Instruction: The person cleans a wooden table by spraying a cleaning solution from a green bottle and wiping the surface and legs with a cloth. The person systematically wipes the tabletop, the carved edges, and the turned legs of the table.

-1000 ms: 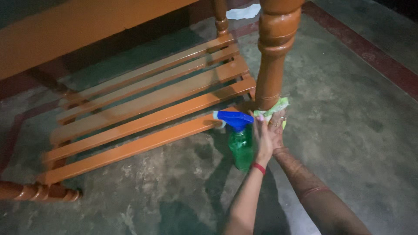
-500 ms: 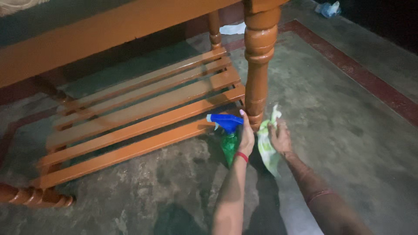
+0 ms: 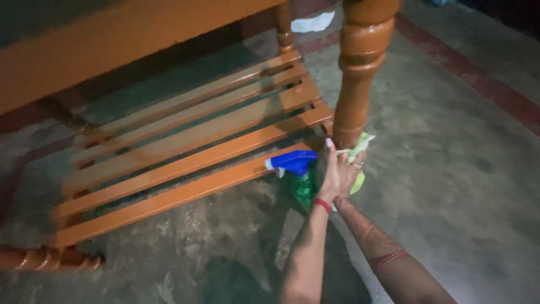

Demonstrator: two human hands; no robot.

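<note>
Our hands are crowded at the foot of the turned table leg [image 3: 355,84], which blocks the way ahead. To our left the slatted lower shelf [image 3: 185,135] and the low tabletop rail [image 3: 112,39] close things in. To our right the bare concrete floor [image 3: 450,169] lies open.

a home: wooden bed frame [image 3: 185,141], cement floor [image 3: 450,169].

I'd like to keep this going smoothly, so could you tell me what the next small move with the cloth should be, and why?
Probably rub the green cloth around the foot of the turned wooden leg: the right hand presses it there, while the left hand holds the green spray bottle beside it.
</note>
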